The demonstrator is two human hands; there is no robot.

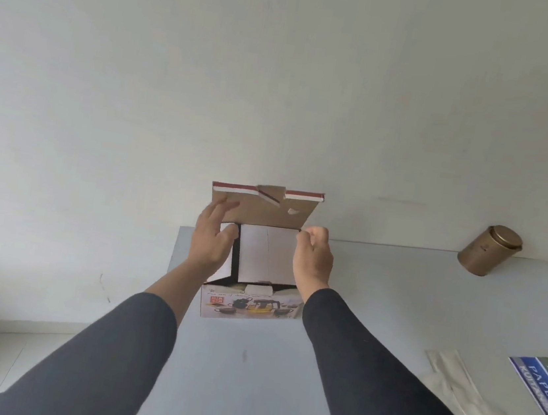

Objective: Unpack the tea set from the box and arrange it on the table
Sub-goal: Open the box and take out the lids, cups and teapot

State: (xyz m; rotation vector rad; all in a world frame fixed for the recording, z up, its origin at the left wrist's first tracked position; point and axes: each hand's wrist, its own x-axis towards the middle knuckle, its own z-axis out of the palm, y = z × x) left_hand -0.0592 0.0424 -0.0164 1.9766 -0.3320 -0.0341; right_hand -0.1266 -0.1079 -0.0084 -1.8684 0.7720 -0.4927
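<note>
Box [250, 309]: stood mid-table [393, 291], lid [265, 208] up, white insert [267, 253] covering contents
Left hand [210, 234]: we saw fingers spread loosely against lid
Right hand [314, 255]: we saw fingertips pinching insert's right edge, nearer for lifting upward
Tea set: hidden

A white cardboard box [251, 308] printed with dark teapots and cups and a small red seal, its raised brown flap [265, 209] edged in red and white, on a pale grey-blue surface [245, 376]; charcoal sleeves [102, 358]; a matt gold round tin [489, 250] at right; a blue-and-green printed pack [545, 389] with white lettering against an off-white wall [282, 70]
</note>
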